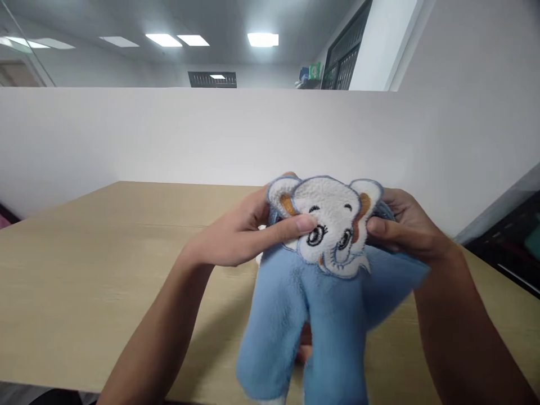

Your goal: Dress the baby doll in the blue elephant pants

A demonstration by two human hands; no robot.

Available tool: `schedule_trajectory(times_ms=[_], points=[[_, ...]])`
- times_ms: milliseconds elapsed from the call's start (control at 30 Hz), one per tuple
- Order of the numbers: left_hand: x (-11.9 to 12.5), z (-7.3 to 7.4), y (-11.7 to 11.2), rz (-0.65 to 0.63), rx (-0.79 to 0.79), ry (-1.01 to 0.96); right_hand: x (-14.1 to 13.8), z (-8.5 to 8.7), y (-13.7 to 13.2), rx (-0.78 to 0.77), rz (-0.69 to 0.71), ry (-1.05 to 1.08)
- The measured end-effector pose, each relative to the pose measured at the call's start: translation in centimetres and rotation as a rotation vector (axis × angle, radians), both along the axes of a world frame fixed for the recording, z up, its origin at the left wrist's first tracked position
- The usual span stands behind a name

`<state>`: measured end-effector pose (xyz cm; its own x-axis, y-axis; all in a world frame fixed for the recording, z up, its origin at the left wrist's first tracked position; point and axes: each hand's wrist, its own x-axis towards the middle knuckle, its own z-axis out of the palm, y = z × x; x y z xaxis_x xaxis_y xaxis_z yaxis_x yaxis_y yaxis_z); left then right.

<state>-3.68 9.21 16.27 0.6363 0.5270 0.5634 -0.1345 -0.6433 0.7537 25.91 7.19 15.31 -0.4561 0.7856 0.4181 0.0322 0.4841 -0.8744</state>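
Note:
I hold a light blue fleece towel [291,332] up above the wooden table [84,253]. A white embroidered elephant face patch [333,222] sits at its top, facing me. My left hand [242,233] pinches the patch's left side, thumb pressed across the front near the elephant's eye. My right hand [405,225] grips the right side, fingers curled round the cloth behind the ear. The blue cloth hangs down toward me in two folds.
A white partition wall [169,135] runs along the table's far edge. A dark object [510,247] stands at the right beyond the table. Ceiling lights [261,39] and a dark door frame show above the partition.

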Motion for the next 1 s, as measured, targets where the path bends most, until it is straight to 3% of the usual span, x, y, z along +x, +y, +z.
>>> schedule_trajectory(times_ms=[133, 233, 400, 500, 633, 700, 800, 867, 933, 1000], points=[[0.2, -1.0, 1.7, 0.115, -0.027, -0.144, 1.8, -1.5, 3.5, 0.015, -0.015, 0.086], [0.6, -1.6, 2.5, 0.134, -0.024, -0.169, 2.2, -2.2, 5.2, 0.099, -0.067, -0.034], [1.0, -1.9, 3.1, 0.134, -0.01, -0.142, 0.8, -2.4, 4.8, 0.014, 0.064, -0.285], [0.5, -1.8, 3.8, 0.124, -0.017, -0.096, 0.4, -2.4, 4.0, 0.042, 0.091, -0.457], [-1.0, -1.3, 4.9, 0.085, -0.059, 0.063, 0.9, -2.8, 3.6, 0.077, 0.179, -0.187], [-1.5, -1.1, 5.4, 0.03, -0.066, 0.189, 1.3, -3.2, 3.6, 0.042, 0.13, -0.031], [-1.7, -1.4, 6.0, -0.047, -0.082, 0.306, 1.2, -3.6, 4.0, -0.024, 0.037, -0.033], [-1.2, -1.8, 6.2, -0.053, -0.107, 0.298, 0.4, -3.9, 4.4, -0.108, 0.097, -0.15], [-0.5, -2.2, 6.1, -0.038, -0.136, 0.25, -0.8, -4.2, 4.8, -0.197, 0.248, -0.305], [0.0, -2.4, 5.9, -0.023, -0.163, 0.239, -1.9, -4.5, 4.9, -0.204, 0.352, -0.414]])
